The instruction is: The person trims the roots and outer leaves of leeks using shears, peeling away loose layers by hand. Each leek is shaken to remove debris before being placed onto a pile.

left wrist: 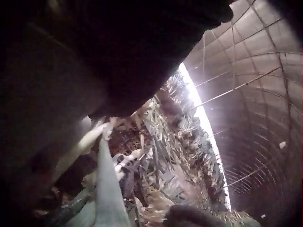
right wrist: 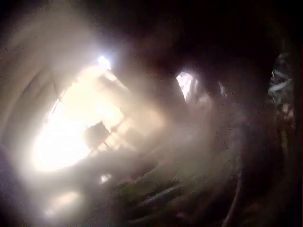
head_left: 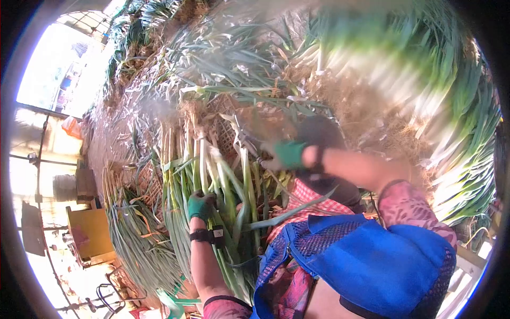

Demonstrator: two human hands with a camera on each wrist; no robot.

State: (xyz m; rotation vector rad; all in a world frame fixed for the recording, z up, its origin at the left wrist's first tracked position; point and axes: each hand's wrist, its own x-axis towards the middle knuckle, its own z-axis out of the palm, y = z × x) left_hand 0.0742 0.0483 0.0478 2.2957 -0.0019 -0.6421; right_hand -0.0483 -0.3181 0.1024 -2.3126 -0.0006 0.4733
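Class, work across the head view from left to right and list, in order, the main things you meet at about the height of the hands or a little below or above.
Yellow box-like object → bundle of green onions → gloved left hand → gloved right hand → large curved row of green onions

From here the blue hat [head_left: 366, 260] looks like matt cloth with mesh panels, and the checked fabric [head_left: 308, 199] like soft, dull cloth. The 2 green gloves [head_left: 289, 154] [head_left: 201, 206] seem matt too. The leek stalks [head_left: 215, 173] look smooth, faintly glossy; their roots [head_left: 197, 114] rough, fibrous.
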